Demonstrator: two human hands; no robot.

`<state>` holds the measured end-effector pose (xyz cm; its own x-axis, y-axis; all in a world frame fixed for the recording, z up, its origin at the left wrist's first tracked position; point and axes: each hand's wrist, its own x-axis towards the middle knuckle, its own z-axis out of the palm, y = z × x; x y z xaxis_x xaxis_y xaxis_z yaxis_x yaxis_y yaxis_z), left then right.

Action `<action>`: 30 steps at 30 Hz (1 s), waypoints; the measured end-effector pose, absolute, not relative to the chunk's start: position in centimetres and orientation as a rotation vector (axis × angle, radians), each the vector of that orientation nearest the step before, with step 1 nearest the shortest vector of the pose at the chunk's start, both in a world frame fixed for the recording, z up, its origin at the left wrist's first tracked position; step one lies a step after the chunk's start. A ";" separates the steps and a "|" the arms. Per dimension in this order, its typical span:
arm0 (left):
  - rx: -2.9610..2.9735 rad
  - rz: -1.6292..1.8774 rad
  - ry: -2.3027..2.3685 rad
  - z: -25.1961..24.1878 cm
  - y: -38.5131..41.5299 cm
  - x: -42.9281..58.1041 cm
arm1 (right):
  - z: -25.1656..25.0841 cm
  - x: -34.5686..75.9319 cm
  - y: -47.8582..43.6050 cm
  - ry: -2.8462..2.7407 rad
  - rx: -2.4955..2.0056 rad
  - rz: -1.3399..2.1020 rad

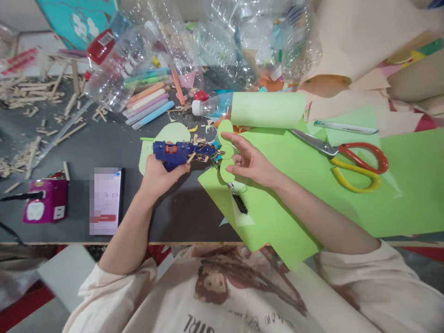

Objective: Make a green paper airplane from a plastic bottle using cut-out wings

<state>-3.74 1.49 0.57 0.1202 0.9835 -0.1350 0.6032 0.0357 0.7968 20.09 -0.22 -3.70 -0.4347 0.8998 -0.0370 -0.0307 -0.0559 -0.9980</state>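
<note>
The table (pixel 187 208) in front of me is dark grey; its near edge runs just ahead of my shirt (pixel 166 300), with patches of red below it. Wooden sticks (pixel 31 92) litter the left part, and clear plastic bottles (pixel 256 41) crowd the far edge beside large brown paper (pixel 364 37). A bright green sheet (pixel 385 212) covers much of the right part, one corner hanging past the near edge, with scissors (pixel 331 150) on it.

My left grip (pixel 157 180) is wrapped around a blue glue gun (pixel 163 150), its nozzle pointing right at a green cut-out (pixel 227 171) of joined rounds. The cut-out is mid-table, by the left corner of the sheet. My right grip (pixel 255 164) has index finger and thumb spread against its right side; whether they pinch it, I cannot tell.

Near the table's near edge, left of my arm, the phone (pixel 109 199) reads 9:57, the rest pixelated. A barcode label (pixel 105 38) sits on something red further back. On my shirt I can read "GIRL"; the curving words beside it are harder.

Scraps and sticks hide part of the nozzle. A magenta power block (pixel 45 203) stands near the left, its cable cut off by the frame.
</note>
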 end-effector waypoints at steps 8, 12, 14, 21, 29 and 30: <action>1.658 0.709 1.552 0.4 1.3 -3.3 | -3.7 20.0 -0.2 -1.477 -0.965 1.587; 1.661 0.730 1.550 0.1 1.4 -3.3 | -3.6 20.0 -0.3 -1.472 -0.978 1.586; 1.664 0.724 1.550 0.1 1.4 -3.3 | -3.5 19.9 -0.3 -1.473 -0.985 1.581; 1.685 0.728 1.552 0.2 1.4 -3.2 | -3.5 20.0 -0.2 -1.480 -0.966 1.578; 1.703 0.672 1.565 -0.1 1.5 -3.2 | -3.6 19.8 -0.3 -1.462 -1.002 1.591; 1.703 0.666 1.571 -0.2 1.6 -3.2 | -3.6 19.8 -0.3 -1.456 -1.010 1.591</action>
